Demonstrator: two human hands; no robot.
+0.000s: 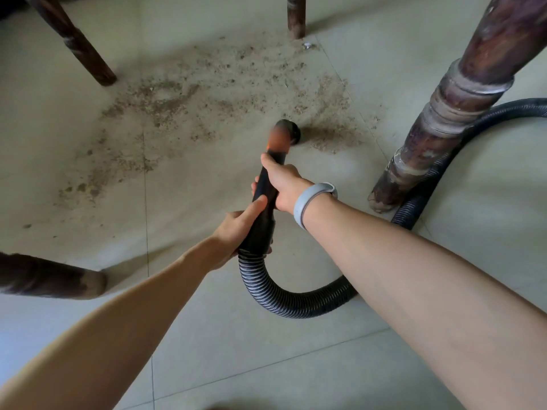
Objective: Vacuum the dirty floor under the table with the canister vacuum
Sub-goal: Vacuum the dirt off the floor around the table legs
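Right hand (282, 184) and left hand (238, 229) both gripping vacuum wand (268, 199), fingers curling round it; nozzle (288, 133) working at near right edge of dirt patch (213, 84); hose (296, 300) looping behind turned table leg (444, 122); most debris lying unswept toward far legs; judging task barely begun.

Place: I read a home dining room | turned wooden table legs (450, 113) right of my grip | pale tiled floor (296, 365) | scattered dirt (207, 84) beyond it
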